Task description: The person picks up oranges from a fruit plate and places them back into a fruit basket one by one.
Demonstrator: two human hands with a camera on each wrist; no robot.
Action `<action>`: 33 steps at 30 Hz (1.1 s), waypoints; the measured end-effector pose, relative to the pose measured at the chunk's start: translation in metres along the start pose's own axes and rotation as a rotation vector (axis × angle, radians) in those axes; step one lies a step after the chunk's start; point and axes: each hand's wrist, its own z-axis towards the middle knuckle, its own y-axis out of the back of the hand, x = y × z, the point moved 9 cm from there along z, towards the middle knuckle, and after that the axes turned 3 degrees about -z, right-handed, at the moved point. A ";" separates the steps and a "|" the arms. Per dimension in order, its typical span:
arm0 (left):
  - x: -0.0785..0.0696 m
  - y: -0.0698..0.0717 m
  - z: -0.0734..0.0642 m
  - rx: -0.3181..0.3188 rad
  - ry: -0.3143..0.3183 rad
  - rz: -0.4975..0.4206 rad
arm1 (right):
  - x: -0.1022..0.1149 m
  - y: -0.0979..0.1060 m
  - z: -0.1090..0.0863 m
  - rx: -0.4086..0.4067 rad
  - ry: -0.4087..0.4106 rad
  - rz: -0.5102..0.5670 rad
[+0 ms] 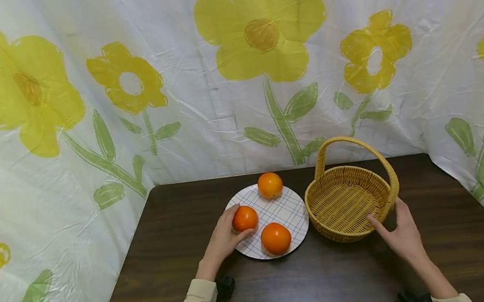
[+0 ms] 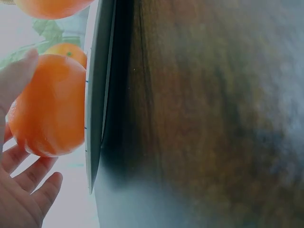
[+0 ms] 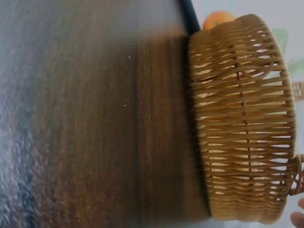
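Observation:
My left hand is around an orange at the left side of a round white plate with a blue grid. In the left wrist view the thumb lies on one side of that orange and the fingers curl round the other. Two more oranges share the plate, a front orange and a back orange. To the right stands a wicker basket with a tall arched handle and nothing inside. My right hand holds its right side by the handle's base, thumb over the rim, other fingers partly hidden behind.
Everything stands on a dark wooden table. A white curtain printed with yellow flowers hangs behind the table and along both sides. The plate and basket stand close together near the table's back edge.

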 end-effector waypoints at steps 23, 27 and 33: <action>0.003 0.007 0.000 -0.080 0.029 -0.024 | -0.017 -0.013 -0.005 0.150 -0.072 -0.061; 0.002 0.008 0.000 -0.077 0.035 -0.028 | -0.018 -0.014 -0.007 0.161 -0.084 -0.090; -0.003 0.012 0.003 -0.078 0.028 -0.061 | -0.018 -0.015 -0.006 0.169 -0.077 -0.082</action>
